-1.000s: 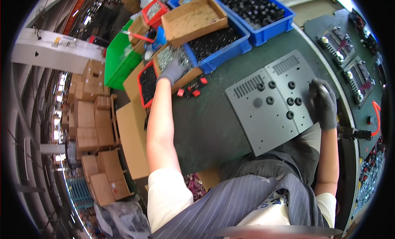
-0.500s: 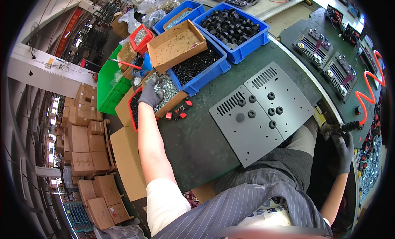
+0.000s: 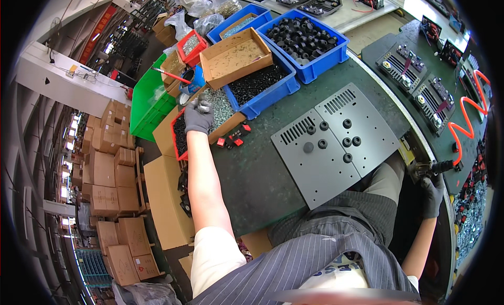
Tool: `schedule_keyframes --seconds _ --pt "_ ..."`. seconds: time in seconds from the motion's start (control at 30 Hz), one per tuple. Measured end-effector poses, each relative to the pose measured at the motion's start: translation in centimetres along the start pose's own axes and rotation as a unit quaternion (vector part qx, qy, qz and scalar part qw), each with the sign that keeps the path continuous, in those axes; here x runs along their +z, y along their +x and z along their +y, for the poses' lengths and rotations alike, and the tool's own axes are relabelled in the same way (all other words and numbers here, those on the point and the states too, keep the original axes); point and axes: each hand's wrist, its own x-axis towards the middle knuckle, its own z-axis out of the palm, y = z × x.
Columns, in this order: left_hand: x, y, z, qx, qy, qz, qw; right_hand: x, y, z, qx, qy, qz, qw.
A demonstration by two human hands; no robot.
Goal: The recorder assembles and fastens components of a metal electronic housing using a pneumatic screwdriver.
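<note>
The gloved left hand (image 3: pixel 198 116) reaches with curled fingers into a tray of small screws (image 3: pixel 220 106) (grip unclear), while the right hand (image 3: pixel 431 192) grips a power screwdriver (image 3: pixel 428 169) beside the grey panel (image 3: pixel 336 142).

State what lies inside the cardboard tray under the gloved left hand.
Small silvery metal parts fill the cardboard tray. The left hand covers some of them; whether it grips any cannot be seen.

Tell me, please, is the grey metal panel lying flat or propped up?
Flat: the grey metal panel rests face-up on the dark green table, black knobs on top.
</note>
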Motion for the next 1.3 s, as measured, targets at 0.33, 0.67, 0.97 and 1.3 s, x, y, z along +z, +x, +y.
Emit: schedule_keyframes --seconds 0.33,0.67,0.97,1.3 --pt "2.0 -7.3 -7.0 -0.069 -0.045 -0.133 0.988 -2.3 0.7 4.3 -0.020 -0.009 -0.022 1.000" --pt "0.3 -14.5 -13.0 -0.073 -0.063 -0.085 0.992 1.9 0.6 -1.7 -0.127 -0.108 0.085 0.982" --pt "1.4 -17.7 -17.0 -0.084 -0.105 -0.112 0.985 10.6 4.1 -15.8 -0.170 0.385 -0.384 0.822" --pt "3.8 -19.8 -25.3 -0.191 -0.060 -0.076 0.977 24.0 4.1 -13.3 -0.158 0.372 -0.440 0.802"
